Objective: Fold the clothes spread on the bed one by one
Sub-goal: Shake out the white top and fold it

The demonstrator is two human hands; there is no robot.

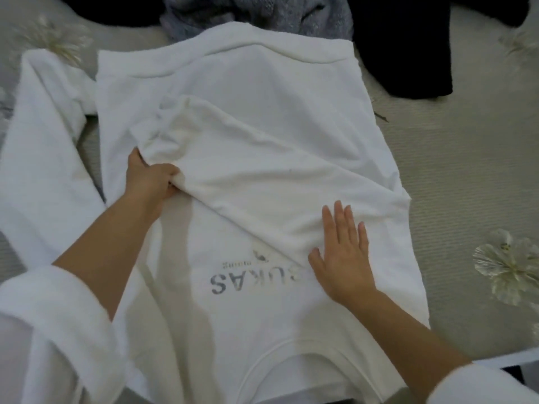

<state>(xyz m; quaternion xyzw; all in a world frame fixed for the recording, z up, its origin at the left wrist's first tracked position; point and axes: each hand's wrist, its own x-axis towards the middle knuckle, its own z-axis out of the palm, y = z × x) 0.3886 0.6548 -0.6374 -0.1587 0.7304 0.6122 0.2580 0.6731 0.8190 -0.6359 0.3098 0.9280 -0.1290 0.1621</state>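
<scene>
The bed (455, 176) fills the view, covered in a pale ribbed spread with pale flower shapes (507, 266) scattered on it. A white sweatshirt (248, 83) lies flat across the middle of the bed, its neckline (306, 354) nearest the person and its hem at the far end. Beyond the hem lie other clothes – a black garment (408, 45) at the far right, a grey knitted one (262, 13) in the middle, partly under the sweatshirt's hem, and more dark cloth (116, 10) at the far left.

One sleeve (262, 176) is folded over the body of the sweatshirt, running slantwise from the right shoulder towards the left side. The other sleeve (43, 158) lies spread out on the bed to the left.

The left hand (148, 179) holds the cuff end of the folded sleeve, its fingers (169, 170) curled and pinching a bunch of the cloth. The right hand (342, 258) rests palm down on the shoulder end of that same sleeve – its fingers (339, 220) straight and slightly spread, flat on the cloth.

Grey lettering (250, 279) on the chest shows upside down between the two forearms, partly covered by the folded sleeve
</scene>
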